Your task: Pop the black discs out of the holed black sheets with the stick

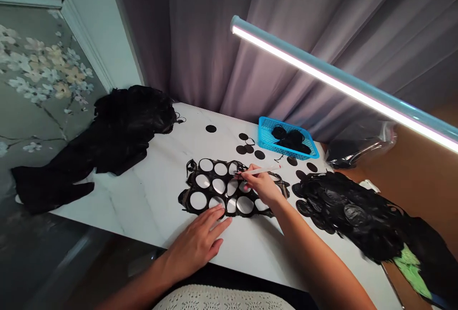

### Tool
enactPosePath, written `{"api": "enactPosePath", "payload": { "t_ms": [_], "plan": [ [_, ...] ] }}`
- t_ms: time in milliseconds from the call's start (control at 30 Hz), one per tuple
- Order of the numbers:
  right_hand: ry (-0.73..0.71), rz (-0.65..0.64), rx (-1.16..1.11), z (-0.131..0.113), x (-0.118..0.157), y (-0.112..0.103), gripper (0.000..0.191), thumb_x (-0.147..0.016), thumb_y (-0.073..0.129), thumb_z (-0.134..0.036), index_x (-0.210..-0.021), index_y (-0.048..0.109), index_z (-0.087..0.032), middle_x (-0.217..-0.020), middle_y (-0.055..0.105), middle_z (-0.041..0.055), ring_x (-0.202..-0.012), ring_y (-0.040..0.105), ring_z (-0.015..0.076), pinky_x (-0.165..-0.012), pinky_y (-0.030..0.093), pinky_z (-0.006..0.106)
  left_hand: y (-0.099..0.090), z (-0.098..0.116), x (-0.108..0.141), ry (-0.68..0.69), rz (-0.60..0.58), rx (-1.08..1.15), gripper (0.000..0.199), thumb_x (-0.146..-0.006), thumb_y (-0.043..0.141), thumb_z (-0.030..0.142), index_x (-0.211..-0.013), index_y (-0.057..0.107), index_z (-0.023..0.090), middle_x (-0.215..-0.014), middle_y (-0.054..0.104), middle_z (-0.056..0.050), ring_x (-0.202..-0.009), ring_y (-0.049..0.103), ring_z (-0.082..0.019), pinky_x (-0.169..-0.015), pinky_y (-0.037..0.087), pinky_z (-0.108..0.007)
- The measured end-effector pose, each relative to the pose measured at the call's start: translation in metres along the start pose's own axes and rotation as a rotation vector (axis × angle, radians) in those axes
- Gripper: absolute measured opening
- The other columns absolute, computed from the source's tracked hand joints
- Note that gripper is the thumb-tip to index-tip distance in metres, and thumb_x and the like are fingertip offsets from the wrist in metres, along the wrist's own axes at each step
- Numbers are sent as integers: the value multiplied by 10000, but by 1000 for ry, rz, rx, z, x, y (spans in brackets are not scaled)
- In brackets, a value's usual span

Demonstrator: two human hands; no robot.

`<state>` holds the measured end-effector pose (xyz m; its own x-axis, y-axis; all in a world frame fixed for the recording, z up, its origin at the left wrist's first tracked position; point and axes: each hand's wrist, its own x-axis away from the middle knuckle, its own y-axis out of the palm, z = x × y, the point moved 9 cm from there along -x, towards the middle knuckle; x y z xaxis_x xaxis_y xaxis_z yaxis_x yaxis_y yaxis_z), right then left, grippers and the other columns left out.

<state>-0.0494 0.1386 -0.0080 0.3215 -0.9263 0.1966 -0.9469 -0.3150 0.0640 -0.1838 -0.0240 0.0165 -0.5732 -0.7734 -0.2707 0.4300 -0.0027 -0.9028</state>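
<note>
In front of me lies a black sheet with rows of round holes (226, 170), the white tabletop showing through them. Held in my right hand (263, 185) is a slim white pen-shaped tool (263, 170), slanted over the far middle of the sheet. Its tip is too small to make out, among thin black strands. My left hand (200, 233) rests with fingers outstretched, the fingertips on the sheet's near edge. Beyond the sheet are several loose black discs (211, 129).
A blue plastic basket (315, 150) with black pieces stands at the back. Black material (118, 129) is heaped at the left, and a pile of black pieces (350, 214) covers the right side. A tube lamp (336, 78) hangs across the upper right. Green cloth (410, 269) hangs at the right edge.
</note>
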Motion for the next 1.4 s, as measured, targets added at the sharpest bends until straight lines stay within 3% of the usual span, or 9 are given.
{"api": "enactPosePath", "payload": {
  "t_ms": [100, 233, 367, 500, 933, 1100, 1200, 1300, 1400],
  "plan": [
    [125, -115, -199, 10, 15, 37, 384, -693, 775, -430, -754, 474, -199, -951, 639, 52, -871, 666, 197, -575, 484, 239, -7, -8, 7, -93, 60, -32, 484, -905, 521, 120, -1382, 468, 184, -1433, 451, -121, -1367, 399, -286, -1083, 447, -461],
    [166, -204, -257, 18, 33, 63, 364, -722, 763, -407, -734, 466, -196, -912, 644, 36, -842, 655, 163, -726, 512, 284, -10, -21, 19, -170, 102, -85, 351, -937, 509, 179, -1286, 542, 161, -1363, 523, -120, -1316, 460, -286, -1059, 469, -460],
    [-8, -280, 108, 19, 51, 77, 276, -802, 669, -366, -714, 461, -206, -770, 605, 5, -766, 582, 157, -670, 450, 269, -9, -20, 26, -124, 85, -132, 323, -953, 496, 186, -1267, 565, 150, -1319, 583, -108, -1302, 481, -276, -1047, 482, -451],
    [-224, -218, 509, 20, 64, 83, 206, -837, 582, -277, -702, 441, -209, -693, 508, -14, -659, 462, 141, -602, 356, 260, -10, -17, 27, -117, 106, -137, 335, -959, 484, 187, -1279, 568, 140, -1312, 598, -110, -1295, 492, -276, -1035, 491, -457],
    [-444, -153, 786, 24, 72, 92, 215, -844, 571, -132, -714, 422, -216, -765, 547, 25, -715, 493, 173, -628, 384, 280, -5, -19, 27, -126, 120, -116, 332, -960, 482, 189, -1277, 569, 146, -1323, 588, -113, -1304, 479, -283, -1048, 472, -471],
    [-679, -258, 1119, 18, 86, 114, 204, -900, 467, -68, -764, 469, -221, -834, 572, 62, -792, 477, 217, -716, 395, 340, -4, -19, 26, -120, 106, -98, 305, -950, 474, 158, -1235, 582, 145, -1288, 607, -114, -1310, 473, -274, -1064, 452, -469],
    [-734, -127, 1145, -8, 61, 83, 201, -914, 427, -106, -754, 455, -224, -802, 554, 62, -776, 462, 224, -712, 378, 350, -4, -21, 27, -126, 111, -103, 330, -951, 470, 152, -1267, 564, 155, -1295, 605, -98, -1305, 477, -261, -1060, 451, -456],
    [-567, 326, 1014, -38, 21, 4, 230, -909, 427, -198, -687, 378, -233, -683, 480, 24, -679, 418, 201, -646, 341, 328, -5, -21, 29, -127, 103, -117, 344, -944, 476, 146, -1279, 554, 157, -1320, 588, -90, -1300, 474, -264, -1048, 455, -456],
    [-377, 382, 780, -37, -6, -32, 263, -889, 506, -336, -677, 389, -233, -627, 472, -17, -602, 419, 167, -600, 334, 294, -11, -19, 25, -135, 96, -93, 300, -936, 473, 138, -1208, 592, 183, -1259, 613, -76, -1245, 514, -258, -1028, 461, -452]
  ]
}}
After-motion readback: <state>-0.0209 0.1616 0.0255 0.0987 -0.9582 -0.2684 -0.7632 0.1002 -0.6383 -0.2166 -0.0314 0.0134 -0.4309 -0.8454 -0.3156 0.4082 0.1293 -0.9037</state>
